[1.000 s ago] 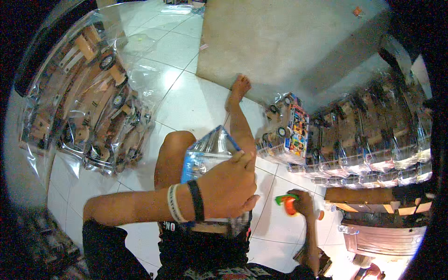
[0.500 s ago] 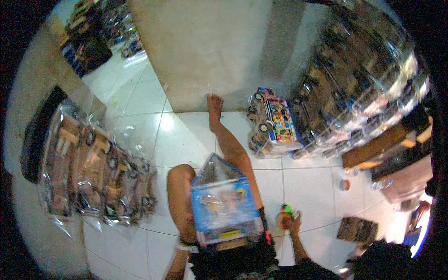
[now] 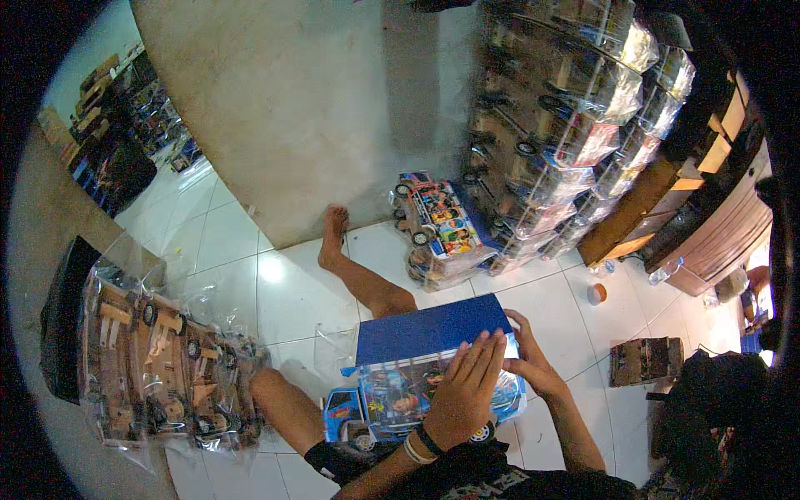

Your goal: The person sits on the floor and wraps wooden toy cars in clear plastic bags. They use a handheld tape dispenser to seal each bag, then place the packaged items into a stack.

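Note:
A toy truck (image 3: 429, 333) with a blue roof, a blue cab and picture-printed sides lies across my lap, its cab pointing left. My left hand (image 3: 467, 392), with bands at the wrist, rests flat on the printed side, fingers stretched out. At the truck's rear end, my right hand (image 3: 537, 362) grips the corner, thumb toward the side and fingers beyond the roof edge. Clear plastic (image 3: 335, 346) stands out loosely by the cab.
Plastic-wrapped toy trucks (image 3: 167, 367) stand left by my knee. More wrapped trucks (image 3: 542, 150) are stacked right, with a printed truck (image 3: 442, 221) before them. An orange-and-white cup (image 3: 597, 292) and a dark box (image 3: 646, 362) sit on the tiles.
The toy truck has turned so its side and roof show. My right hand has left the floor, where it held a tape roll, and grips the truck; my left hand has come onto its side.

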`<state>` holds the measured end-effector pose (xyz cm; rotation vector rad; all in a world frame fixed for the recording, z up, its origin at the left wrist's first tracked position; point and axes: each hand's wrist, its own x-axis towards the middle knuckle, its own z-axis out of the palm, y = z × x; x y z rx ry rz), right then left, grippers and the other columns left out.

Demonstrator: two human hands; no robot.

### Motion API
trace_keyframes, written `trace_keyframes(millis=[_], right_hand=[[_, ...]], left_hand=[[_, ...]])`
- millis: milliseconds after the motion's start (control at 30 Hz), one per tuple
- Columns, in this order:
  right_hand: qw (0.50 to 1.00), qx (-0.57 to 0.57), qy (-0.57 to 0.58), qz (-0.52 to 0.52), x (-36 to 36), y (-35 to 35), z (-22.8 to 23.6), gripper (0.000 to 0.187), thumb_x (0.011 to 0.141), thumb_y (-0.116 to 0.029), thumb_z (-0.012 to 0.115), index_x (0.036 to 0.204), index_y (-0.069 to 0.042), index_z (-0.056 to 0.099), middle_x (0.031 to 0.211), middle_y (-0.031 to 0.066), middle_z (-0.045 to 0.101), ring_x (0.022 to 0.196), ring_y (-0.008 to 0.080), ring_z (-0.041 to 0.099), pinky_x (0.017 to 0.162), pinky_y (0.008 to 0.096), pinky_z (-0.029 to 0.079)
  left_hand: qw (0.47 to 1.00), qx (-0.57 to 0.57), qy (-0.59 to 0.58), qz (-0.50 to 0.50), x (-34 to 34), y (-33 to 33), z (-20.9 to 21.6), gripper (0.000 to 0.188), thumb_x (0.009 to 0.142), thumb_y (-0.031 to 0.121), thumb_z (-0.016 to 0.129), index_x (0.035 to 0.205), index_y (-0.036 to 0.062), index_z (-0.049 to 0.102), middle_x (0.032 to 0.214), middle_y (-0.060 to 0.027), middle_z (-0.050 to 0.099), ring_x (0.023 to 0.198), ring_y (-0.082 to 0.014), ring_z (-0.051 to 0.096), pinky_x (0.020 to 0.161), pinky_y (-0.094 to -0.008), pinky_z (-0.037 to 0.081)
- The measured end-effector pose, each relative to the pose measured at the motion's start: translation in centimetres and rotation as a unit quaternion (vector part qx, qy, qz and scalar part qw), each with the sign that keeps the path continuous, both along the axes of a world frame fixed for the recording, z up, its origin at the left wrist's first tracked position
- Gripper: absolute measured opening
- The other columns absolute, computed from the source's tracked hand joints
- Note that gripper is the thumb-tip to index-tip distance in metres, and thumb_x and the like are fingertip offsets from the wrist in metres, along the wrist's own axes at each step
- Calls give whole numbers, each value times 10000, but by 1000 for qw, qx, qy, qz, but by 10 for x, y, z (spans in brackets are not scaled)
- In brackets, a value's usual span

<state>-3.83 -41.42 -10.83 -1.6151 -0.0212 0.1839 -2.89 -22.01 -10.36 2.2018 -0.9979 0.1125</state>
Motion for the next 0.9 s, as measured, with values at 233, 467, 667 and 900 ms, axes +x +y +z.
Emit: trace_keyframes(millis=[233,467,667,900], right_hand=[[992,68,-5,-103,-25,-22,-49,1059,776,-369,782,1625,-99,209,1589,171,390,1475,318,381,1230,445,277],[981,160,-31,-107,-10,-17,-49,1186,695,-418,841,1634,-90,195,1593,171,403,1488,291,381,1236,425,284],[958,261,-61,-99,22,34,-66,1096,798,-386,875,1637,-85,238,1581,144,441,1430,280,454,1195,442,372],[969,-2,-239,-63,89,163,-125,1007,831,-509,841,1576,-57,338,1553,216,447,1457,343,415,1198,477,360]], left_hand=[[944,218,41,244,46,145,-7,737,955,481,656,1561,123,442,1494,-165,555,1360,-429,520,1147,-516,403],[849,-226,423,222,102,206,-46,275,995,212,713,1075,-50,742,947,-139,776,877,-231,747,808,-335,584],[870,-304,112,373,59,229,69,143,927,100,764,944,-36,724,852,-100,729,799,-199,697,782,-341,554],[952,-40,-49,300,55,215,76,125,905,94,694,851,-17,715,756,-101,720,727,-223,682,714,-351,515]])
